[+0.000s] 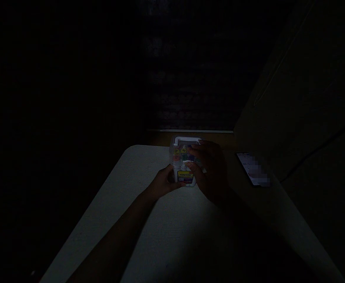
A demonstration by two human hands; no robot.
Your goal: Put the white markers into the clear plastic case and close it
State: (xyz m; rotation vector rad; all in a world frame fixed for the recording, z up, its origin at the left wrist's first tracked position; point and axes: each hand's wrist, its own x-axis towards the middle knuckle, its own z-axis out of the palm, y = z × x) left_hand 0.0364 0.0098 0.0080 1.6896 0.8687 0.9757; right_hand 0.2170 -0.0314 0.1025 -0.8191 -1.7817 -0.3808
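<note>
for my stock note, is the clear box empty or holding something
Holding something: coloured items show through the clear box. Whether it is full, cannot tell.

We see a pale tabletop (110, 212), its far left corner rounded, a lit phone (249, 168) lying at far right; whether the clear box (185, 176) rests on the tabletop, we cannot tell.

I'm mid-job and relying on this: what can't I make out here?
In the head view:
Clear box, right side: covered by right hand.
Left hand, fingertips: hidden behind box.
Label, small print: too small, dim.
Phone, screen: partly pixelated.
Far left: lost in darkness.
</note>
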